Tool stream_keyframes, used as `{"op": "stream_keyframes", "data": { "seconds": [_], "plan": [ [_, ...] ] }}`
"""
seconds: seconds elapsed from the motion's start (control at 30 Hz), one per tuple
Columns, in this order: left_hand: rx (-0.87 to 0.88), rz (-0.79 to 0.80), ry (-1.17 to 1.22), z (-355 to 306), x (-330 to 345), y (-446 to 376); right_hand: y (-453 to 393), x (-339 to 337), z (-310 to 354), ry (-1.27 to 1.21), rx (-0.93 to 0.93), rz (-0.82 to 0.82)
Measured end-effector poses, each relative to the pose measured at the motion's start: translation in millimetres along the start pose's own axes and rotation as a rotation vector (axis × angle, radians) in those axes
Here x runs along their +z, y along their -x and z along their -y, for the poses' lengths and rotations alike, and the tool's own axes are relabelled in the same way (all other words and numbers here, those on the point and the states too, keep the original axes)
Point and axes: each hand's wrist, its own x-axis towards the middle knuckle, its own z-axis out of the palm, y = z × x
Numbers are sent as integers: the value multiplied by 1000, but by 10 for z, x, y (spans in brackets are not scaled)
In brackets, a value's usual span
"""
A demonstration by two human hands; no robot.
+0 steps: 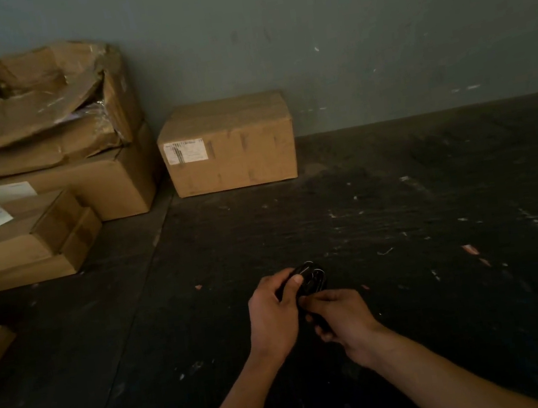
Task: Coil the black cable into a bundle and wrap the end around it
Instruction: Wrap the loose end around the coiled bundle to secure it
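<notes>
Nearest, the right hand pinches what is probably the loose end under the small glossy black cable bundle; the left hand grips its coils, thumb on top, above the dark scuffed floor. Coiling looks finished; next, wrap that end tight. Beyond sits a brown cardboard box.

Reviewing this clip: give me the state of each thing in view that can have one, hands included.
Cable: coiled into a small bundle, held off the floor.
Left hand: grips the bundle, thumb on top.
Right hand: fingers curled at the bundle's near end; what they pinch is hidden.
Torn box: open, crushed, atop a stack.
Labelled box: closed, standing alone by the wall.
</notes>
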Motion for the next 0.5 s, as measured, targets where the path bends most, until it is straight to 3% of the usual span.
{"op": "stream_keyframes", "data": {
  "seconds": [0.13, 0.4, 0.5],
  "plan": [
    [14, -18, -12, 1, -32, -15, 29, -4, -27, 68, 2, 24],
    [44, 106, -2, -34, -23, 101, 22, 18, 99, -129, 30, -63],
    [37, 127, 18, -36, -18, 127, 35, 30, 86, -251, 51, -7]
  ]
}}
